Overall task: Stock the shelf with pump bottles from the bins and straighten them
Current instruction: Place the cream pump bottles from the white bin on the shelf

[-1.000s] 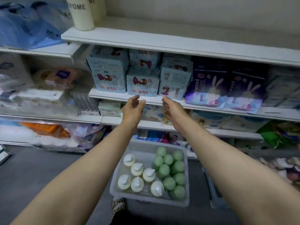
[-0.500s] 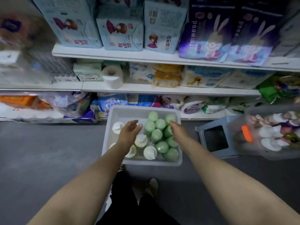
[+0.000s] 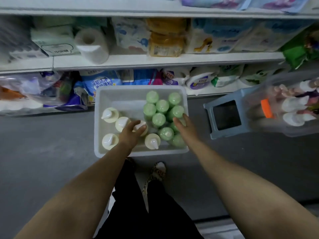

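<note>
A translucent white bin (image 3: 103,94) sits on the grey floor below the shelves. Several cream pump bottles (image 3: 110,114) stand in its left half and several green-capped bottles (image 3: 158,119) fill its right half. My left hand (image 3: 130,133) reaches down over the cream bottles, fingers spread over the top of one, not closed round it. My right hand (image 3: 183,126) hovers with straight fingers over the green bottles near the bin's right wall. Both hands hold nothing.
White shelves (image 3: 155,60) above hold a paper roll (image 3: 91,45), tissue boxes and wrapped packs. A grey-blue stool (image 3: 226,116) stands right of the bin, with a second clear bin of mixed bottles (image 3: 293,107) beyond it. My feet are just below the bin.
The view swung down from the upper shelves to the floor bin. Both hands dropped from shelf height into the bin, the left over the cream bottles, the right over the green ones.
</note>
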Tool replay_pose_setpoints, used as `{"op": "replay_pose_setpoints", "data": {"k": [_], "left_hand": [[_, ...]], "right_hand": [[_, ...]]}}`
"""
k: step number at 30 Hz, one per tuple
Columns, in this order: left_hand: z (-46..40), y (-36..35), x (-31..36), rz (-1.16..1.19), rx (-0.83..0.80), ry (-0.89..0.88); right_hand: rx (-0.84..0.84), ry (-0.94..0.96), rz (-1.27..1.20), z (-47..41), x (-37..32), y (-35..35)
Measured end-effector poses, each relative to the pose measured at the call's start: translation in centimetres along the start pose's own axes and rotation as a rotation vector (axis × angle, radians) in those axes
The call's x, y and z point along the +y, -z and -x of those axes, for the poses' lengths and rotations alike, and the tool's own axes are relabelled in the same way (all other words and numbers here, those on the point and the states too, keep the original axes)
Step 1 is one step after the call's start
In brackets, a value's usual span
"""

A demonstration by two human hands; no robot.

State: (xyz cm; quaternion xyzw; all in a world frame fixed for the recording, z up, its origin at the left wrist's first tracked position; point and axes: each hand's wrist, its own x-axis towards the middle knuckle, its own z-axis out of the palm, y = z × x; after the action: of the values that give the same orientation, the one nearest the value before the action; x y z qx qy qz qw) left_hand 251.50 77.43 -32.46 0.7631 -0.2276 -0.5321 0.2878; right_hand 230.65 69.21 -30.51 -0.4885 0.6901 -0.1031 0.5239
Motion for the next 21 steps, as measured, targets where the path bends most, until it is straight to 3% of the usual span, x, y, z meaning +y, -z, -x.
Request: {"op": "replay_pose_setpoints", "data": {"k": [11, 21], "left_hand": [[-2.1, -2.7, -0.6, -0.013, 0.117, 0.012], [-3.2, -1.8, -1.1, 0.015, 0.048, 0.057]], "right_hand": [[-0.046, -0.068, -0.102, -1.6, 2.3, -0.8], [-0.068, -0.112, -0.163, -1.9, 2.9, -1.4]]}}
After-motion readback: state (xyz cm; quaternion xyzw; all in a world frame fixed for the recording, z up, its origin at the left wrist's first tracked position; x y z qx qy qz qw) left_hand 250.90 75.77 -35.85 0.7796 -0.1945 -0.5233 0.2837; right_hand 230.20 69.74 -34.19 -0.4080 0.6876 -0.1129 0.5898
